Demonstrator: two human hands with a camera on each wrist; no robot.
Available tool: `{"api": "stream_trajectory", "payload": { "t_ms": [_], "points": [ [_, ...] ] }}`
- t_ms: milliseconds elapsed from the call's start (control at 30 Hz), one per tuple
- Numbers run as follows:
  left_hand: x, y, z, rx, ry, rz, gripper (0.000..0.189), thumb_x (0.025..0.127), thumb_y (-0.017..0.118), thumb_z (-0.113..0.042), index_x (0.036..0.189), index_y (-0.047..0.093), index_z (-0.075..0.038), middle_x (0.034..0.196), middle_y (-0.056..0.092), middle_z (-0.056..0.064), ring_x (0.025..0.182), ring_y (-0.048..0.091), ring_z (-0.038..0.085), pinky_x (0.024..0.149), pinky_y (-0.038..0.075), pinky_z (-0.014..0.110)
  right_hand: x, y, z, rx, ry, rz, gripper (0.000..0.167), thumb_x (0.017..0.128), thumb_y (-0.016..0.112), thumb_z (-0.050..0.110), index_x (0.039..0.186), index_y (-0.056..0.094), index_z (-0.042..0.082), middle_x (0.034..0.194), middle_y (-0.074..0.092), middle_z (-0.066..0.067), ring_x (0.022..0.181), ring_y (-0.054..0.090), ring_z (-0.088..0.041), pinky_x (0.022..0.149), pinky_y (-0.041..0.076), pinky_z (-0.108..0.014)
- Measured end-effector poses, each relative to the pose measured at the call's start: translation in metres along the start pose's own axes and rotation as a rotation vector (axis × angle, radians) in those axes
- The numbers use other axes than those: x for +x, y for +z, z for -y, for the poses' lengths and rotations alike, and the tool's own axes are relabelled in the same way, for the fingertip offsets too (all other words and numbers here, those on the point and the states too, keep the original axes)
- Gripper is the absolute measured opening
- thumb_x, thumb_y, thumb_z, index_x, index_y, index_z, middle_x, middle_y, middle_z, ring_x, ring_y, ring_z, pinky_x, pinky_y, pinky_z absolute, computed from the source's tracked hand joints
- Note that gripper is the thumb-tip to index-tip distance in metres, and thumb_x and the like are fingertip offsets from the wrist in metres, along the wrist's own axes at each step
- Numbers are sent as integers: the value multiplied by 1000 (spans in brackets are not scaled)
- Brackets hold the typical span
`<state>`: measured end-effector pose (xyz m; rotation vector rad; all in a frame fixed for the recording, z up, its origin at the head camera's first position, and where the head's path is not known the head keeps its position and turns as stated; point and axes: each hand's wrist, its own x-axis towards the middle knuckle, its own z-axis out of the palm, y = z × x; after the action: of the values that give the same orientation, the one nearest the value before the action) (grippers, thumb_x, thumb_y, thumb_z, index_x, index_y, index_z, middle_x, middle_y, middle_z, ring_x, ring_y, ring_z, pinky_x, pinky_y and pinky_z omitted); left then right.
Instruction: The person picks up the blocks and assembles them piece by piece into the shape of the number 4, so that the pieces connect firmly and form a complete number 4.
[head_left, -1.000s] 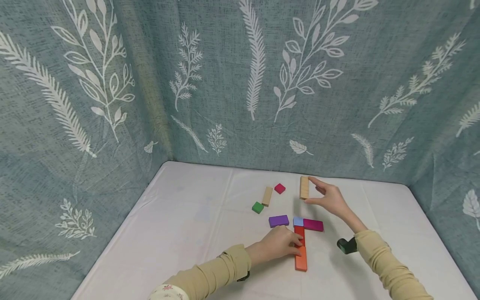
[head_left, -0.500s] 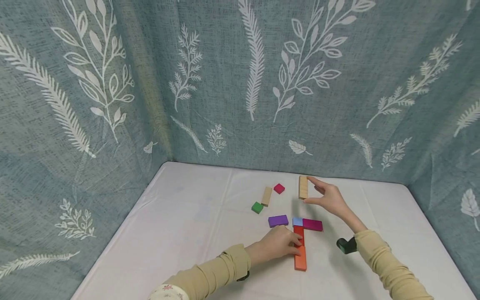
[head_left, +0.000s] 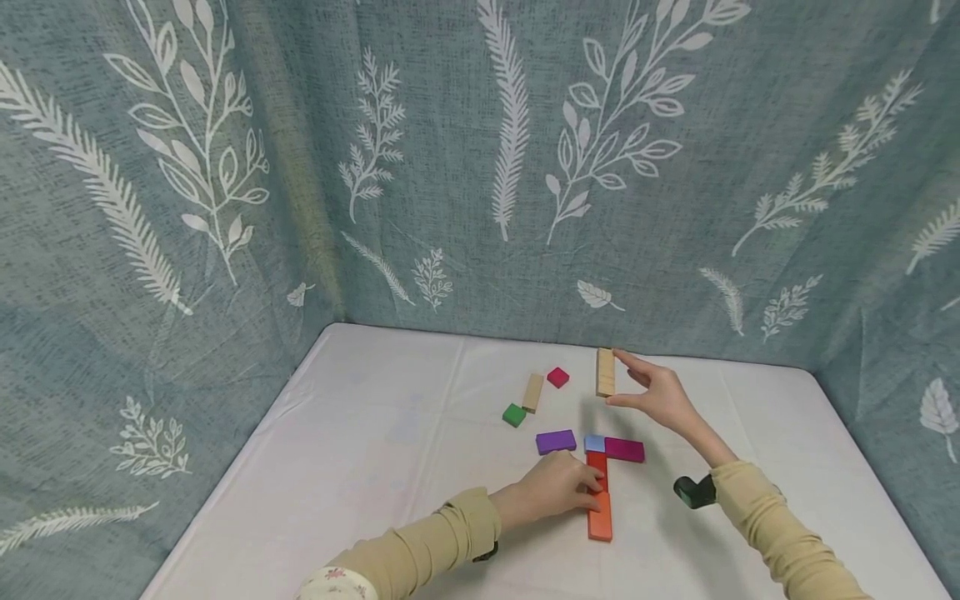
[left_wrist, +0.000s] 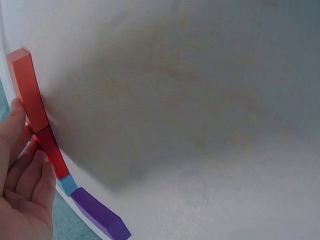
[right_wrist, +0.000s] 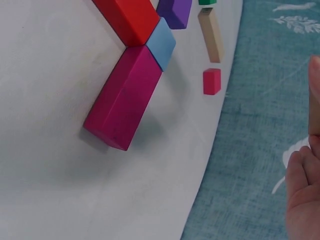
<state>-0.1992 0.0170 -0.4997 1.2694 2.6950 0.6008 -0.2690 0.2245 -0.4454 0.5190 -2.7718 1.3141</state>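
In the head view my left hand (head_left: 551, 485) lies over a row of wooden blocks. Its thumb and bent fingers rest where the orange block (head_left: 600, 525) meets the red block (head_left: 597, 462), partly covering both. A light blue block (head_left: 595, 443) sits at the red one's far end, beside a magenta block (head_left: 625, 450) that points right. My right hand (head_left: 660, 402) pinches a plain wood block (head_left: 606, 373) between thumb and fingers, above the far part of the table. The right wrist view catches only part of that hand (right_wrist: 302, 190) and a sliver of its block.
A purple block (head_left: 556, 442) lies left of the light blue one. Farther back are a green block (head_left: 513, 415), another plain wood block (head_left: 533, 393) and a small red block (head_left: 558, 377). A leaf-patterned curtain (head_left: 465, 208) stands behind the white table (head_left: 337, 433).
The plain wood block in my right hand has tilted or risen very slightly. My left hand and the blocks on the table stay as they were.
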Motion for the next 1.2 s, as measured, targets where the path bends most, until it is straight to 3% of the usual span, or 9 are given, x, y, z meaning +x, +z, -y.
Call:
{"api": "stream_trajectory", "payload": {
  "t_ms": [400, 1200],
  "points": [
    [1, 0, 1, 6, 5, 7, 25, 80, 74, -32, 100, 76, -17, 110, 71, -6, 85, 66, -2, 72, 43, 4, 1, 3, -5, 24, 17, 36, 81, 76, 79, 20, 144, 39, 3, 149, 37, -19, 132, 42, -40, 101, 41, -48],
    [-1, 0, 3, 2, 7, 19, 25, 81, 73, -33, 100, 76, -17, 111, 71, -7, 80, 65, -4, 68, 41, 3, 2, 19, -27, -51, 47, 111, 77, 75, 80, 18, 139, 43, -3, 144, 42, -25, 126, 47, -43, 100, 43, -47]
  ]
}}
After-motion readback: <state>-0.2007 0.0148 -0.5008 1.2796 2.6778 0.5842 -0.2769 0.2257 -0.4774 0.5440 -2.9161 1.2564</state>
